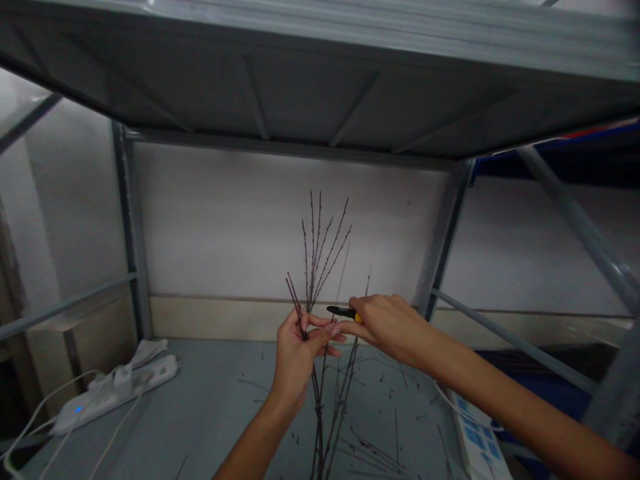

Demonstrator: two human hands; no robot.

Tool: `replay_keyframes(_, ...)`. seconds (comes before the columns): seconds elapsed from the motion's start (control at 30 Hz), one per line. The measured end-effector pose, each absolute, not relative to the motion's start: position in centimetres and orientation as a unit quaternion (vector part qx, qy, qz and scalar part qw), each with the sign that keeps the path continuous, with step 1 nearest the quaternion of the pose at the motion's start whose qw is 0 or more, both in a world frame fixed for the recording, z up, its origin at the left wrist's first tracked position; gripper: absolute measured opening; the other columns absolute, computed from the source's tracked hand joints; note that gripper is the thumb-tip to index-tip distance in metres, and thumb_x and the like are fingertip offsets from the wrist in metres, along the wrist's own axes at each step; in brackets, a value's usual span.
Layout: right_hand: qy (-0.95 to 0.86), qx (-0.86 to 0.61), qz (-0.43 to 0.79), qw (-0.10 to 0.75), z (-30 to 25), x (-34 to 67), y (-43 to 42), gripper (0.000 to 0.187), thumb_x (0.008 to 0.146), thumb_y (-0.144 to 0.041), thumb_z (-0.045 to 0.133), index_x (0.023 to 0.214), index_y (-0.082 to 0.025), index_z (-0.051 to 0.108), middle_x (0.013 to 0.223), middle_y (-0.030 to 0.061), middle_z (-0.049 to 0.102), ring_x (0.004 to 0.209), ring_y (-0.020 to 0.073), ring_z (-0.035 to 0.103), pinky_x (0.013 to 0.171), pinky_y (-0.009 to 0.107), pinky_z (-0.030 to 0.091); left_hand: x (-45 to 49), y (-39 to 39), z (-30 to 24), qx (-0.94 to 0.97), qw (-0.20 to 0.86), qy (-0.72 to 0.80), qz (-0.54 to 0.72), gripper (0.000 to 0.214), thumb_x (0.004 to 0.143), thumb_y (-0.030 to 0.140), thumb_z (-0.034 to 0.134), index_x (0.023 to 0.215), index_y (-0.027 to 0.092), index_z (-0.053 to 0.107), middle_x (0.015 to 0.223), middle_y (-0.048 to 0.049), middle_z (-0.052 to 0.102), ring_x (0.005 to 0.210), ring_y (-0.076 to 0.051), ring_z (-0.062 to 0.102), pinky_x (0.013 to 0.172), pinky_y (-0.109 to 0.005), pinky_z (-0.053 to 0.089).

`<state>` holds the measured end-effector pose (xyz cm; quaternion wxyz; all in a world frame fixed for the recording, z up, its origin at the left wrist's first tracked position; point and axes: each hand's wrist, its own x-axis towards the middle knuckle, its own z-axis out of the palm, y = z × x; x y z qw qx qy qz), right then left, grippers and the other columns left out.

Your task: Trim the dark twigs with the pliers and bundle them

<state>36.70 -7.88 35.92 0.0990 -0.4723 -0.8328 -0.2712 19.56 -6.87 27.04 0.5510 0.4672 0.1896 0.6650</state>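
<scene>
Thin dark branches (320,407) rise from the bottom edge of the head view and fan out at the top into budded twigs (314,267). My left hand (300,340) is closed around some of these stems at mid-height. In my right hand (383,327) is a small cutting tool with black jaws and a yellow part, pruning shears (342,311) by their look. Their dark tip points left, close above my left fingers and beside a thin stem. The fingers of both hands meet near that stem. Most of the shears' handle is hidden in my right palm.
Cut twigs (375,457) and small scraps lie on the grey shelf surface (210,400). A white power strip (120,393) with cables is at left. A blue-and-white box (477,433) stands at right. Overhead hangs another metal shelf (300,87); metal posts (131,233) flank the space.
</scene>
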Motion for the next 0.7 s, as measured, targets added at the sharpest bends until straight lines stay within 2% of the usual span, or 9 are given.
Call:
replay_keyframes(0.2, -0.83, -0.462, -0.299, 0.093, 35.1, 36.6, -7.4, 0.054, 0.102, -0.056, 0.039, 0.082, -0.016, 0.068, 0.065, 0.011, 0.07, 0.058, 0.0261, 0.069, 0.049, 0.031, 0.03, 19.5, -7.3, 27.2, 0.466, 0.561, 0.191, 0.657, 0.037, 0.077, 0.026, 0.082, 0.08, 0.02, 0.046, 0.09, -0.0074, 0.071, 0.072, -0.024, 0.075, 0.053, -0.03, 0.06)
replay_keyframes(0.4, -0.815, -0.506, -0.261, 0.111, 35.7, 36.3, -7.1, 0.067, 0.098, -0.068, 0.033, 0.081, -0.015, 0.07, 0.066, 0.0138, 0.071, 0.06, 0.0272, 0.07, 0.052, 0.032, 0.035, 19.3, -7.3, 27.0, 0.462, 0.55, 0.205, 0.665, 0.032, 0.079, 0.029, 0.08, 0.081, 0.02, 0.049, 0.092, -0.0052, 0.068, 0.072, -0.023, 0.074, 0.053, -0.031, 0.06)
replay_keyframes(0.47, -0.798, -0.532, -0.241, 0.152, 36.2, 37.1, -6.5, 0.067, 0.094, -0.073, 0.036, 0.083, -0.016, 0.07, 0.068, 0.0136, 0.072, 0.063, 0.0275, 0.07, 0.054, 0.032, 0.036, 19.0, -7.3, 27.1, 0.452, 0.542, 0.209, 0.676, 0.032, 0.077, 0.03, 0.081, 0.081, 0.019, 0.051, 0.09, -0.0033, 0.065, 0.071, -0.021, 0.072, 0.052, -0.03, 0.06)
replay_keyframes(0.6, -0.729, -0.582, -0.205, 0.295, 36.8, 39.9, -4.5, 0.061, 0.088, -0.074, 0.049, 0.091, -0.016, 0.066, 0.08, 0.0159, 0.073, 0.072, 0.0294, 0.07, 0.06, 0.035, 0.043, 18.2, -7.8, 27.7, 0.443, 0.534, 0.211, 0.689, 0.031, 0.078, 0.03, 0.081, 0.083, 0.019, 0.052, 0.093, -0.0031, 0.062, 0.069, -0.018, 0.069, 0.05, -0.029, 0.059)
replay_keyframes(0.63, -0.718, -0.59, -0.168, 0.329, 36.8, 40.5, -4.0, 0.059, 0.085, -0.073, 0.054, 0.093, -0.016, 0.065, 0.081, 0.0158, 0.072, 0.07, 0.0285, 0.069, 0.06, 0.035, 0.044, 18.0, -8.0, 27.9, 0.445, 0.533, 0.207, 0.689, 0.031, 0.079, 0.03, 0.08, 0.082, 0.019, 0.051, 0.095, -0.0034, 0.062, 0.069, -0.018, 0.069, 0.051, -0.029, 0.058)
replay_keyframes(0.7, -0.705, -0.602, -0.032, 0.375, 36.5, 41.2, -3.3, 0.056, 0.08, -0.069, 0.062, 0.096, -0.015, 0.064, 0.069, 0.0108, 0.07, 0.055, 0.0239, 0.065, 0.053, 0.034, 0.045, 17.8, -8.3, 28.2, 0.45, 0.535, 0.199, 0.687, 0.03, 0.08, 0.029, 0.079, 0.082, 0.019, 0.051, 0.095, -0.0035, 0.062, 0.07, -0.017, 0.067, 0.05, -0.028, 0.058)
